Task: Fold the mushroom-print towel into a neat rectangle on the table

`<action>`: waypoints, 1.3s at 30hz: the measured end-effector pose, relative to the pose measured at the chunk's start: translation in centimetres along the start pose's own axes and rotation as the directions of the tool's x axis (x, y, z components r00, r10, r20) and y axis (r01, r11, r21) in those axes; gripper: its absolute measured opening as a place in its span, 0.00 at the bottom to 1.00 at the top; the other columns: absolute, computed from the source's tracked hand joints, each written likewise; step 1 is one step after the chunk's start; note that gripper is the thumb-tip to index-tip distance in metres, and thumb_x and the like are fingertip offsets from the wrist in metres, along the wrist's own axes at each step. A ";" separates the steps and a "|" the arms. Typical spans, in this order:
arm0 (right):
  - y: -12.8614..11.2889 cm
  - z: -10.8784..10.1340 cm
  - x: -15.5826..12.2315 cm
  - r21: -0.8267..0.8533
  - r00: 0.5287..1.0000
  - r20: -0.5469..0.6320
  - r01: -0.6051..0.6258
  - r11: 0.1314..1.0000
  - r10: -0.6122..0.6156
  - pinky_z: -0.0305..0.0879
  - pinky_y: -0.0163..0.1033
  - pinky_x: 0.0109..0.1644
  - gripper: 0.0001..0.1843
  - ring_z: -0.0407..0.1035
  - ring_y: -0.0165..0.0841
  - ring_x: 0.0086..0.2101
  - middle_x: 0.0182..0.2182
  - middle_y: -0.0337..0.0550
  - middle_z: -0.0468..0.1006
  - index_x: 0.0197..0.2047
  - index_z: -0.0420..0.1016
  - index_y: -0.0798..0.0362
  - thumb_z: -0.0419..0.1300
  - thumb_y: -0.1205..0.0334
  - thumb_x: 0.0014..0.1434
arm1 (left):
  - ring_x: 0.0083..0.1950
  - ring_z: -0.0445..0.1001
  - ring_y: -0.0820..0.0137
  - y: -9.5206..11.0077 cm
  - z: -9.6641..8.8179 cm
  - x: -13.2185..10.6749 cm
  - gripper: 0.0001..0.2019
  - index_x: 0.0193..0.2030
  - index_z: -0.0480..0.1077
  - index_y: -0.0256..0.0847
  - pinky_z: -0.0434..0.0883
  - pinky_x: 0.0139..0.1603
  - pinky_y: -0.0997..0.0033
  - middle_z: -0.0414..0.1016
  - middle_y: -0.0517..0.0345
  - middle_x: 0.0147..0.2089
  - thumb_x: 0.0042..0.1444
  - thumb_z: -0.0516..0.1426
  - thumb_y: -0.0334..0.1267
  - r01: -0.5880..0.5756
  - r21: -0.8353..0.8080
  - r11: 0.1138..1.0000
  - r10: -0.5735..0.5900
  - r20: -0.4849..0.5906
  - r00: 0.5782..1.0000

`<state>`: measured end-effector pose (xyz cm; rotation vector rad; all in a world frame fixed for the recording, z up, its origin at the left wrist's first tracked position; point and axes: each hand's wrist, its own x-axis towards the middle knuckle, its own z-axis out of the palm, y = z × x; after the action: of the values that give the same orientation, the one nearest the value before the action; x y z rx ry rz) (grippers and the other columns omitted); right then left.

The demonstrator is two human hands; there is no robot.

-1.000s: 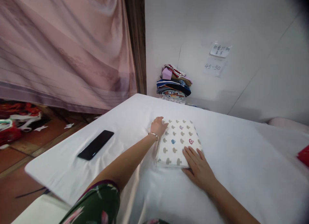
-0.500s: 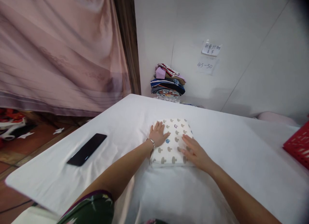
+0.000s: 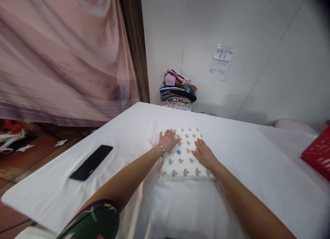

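A folded white cloth [image 3: 184,161] with a mushroom print lies flat on the white-covered table [image 3: 134,129] in front of me. On its left edge rests my left hand [image 3: 168,141], fingers spread and palm down, a bracelet at the wrist. My right hand [image 3: 205,154] presses flat on the cloth's right side, fingers stretched forward and a little apart. Neither hand grips the fabric. Most prints are grey-brown; a blue one, a purple one and a partly covered red one also show.
A black phone [image 3: 91,162] lies on the table to the left. Behind the far edge is a stack of folded fabrics [image 3: 177,91] by the wall. A red plastic basket [image 3: 318,155] stands at the right edge. A pink curtain [image 3: 67,57] hangs at the left.
My right hand has moved slightly forward over the cloth, uncovering prints near its lower right corner. My left hand stays in about the same place. The view has shifted slightly.
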<state>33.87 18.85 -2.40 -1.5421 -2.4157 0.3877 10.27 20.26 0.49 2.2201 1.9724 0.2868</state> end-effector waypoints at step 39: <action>0.6 -2.7 -12.4 0.290 0.971 -0.238 0.040 0.956 0.031 0.64 0.46 0.52 0.19 0.59 0.39 0.54 0.54 0.42 0.66 0.52 0.68 0.45 0.50 0.53 0.59 | 0.52 0.67 0.63 -0.6 -0.3 -12.9 0.16 0.48 0.67 0.42 0.64 0.53 0.55 0.71 0.50 0.48 0.53 0.57 0.43 -0.500 -0.138 0.855 0.415 -0.396 0.819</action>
<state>40.40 8.03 -0.92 -1.3664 -2.0699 0.5019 8.13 7.47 0.18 2.5876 1.3853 0.9940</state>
